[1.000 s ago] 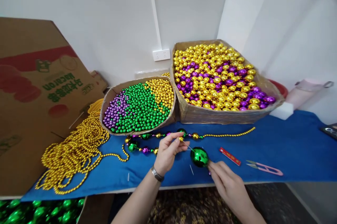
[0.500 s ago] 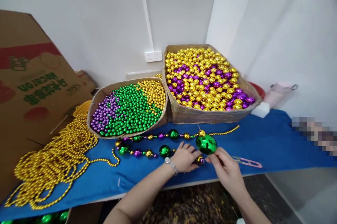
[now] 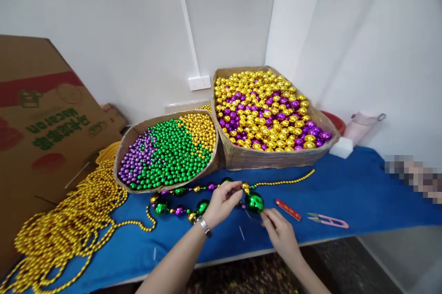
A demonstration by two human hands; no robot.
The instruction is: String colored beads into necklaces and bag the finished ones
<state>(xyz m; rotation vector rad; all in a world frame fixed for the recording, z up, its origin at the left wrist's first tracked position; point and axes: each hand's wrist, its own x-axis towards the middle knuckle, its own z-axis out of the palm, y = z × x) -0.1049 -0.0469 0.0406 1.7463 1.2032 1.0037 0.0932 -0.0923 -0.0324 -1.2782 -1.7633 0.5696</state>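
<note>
A large shiny green bead (image 3: 254, 202) with a small gold bead (image 3: 246, 187) above it is between my hands. The closed fingertips of my right hand (image 3: 281, 233) grip its lower right edge. My left hand (image 3: 223, 203) has thumb and forefinger pinched beside the gold bead; what they hold is too small to make out. A string of green, purple and gold beads (image 3: 178, 211) loops over the blue cloth (image 3: 186, 243), partly hidden behind my left hand. A thin gold bead chain (image 3: 286, 181) runs off to the right.
Behind stand a carton of small purple, green and gold beads (image 3: 217, 152) and a larger carton of gold and purple beads (image 3: 272, 159). Gold bead chains (image 3: 65, 220) heap at left by a cardboard box (image 3: 44, 100). A red packet (image 3: 288, 209) and pink thread snips (image 3: 328, 221) lie right.
The green bead and both hands have shifted left and slightly down in view. My left hand has gone from lying over the string to pinching beside the gold bead. The red packet has come into sight.
</note>
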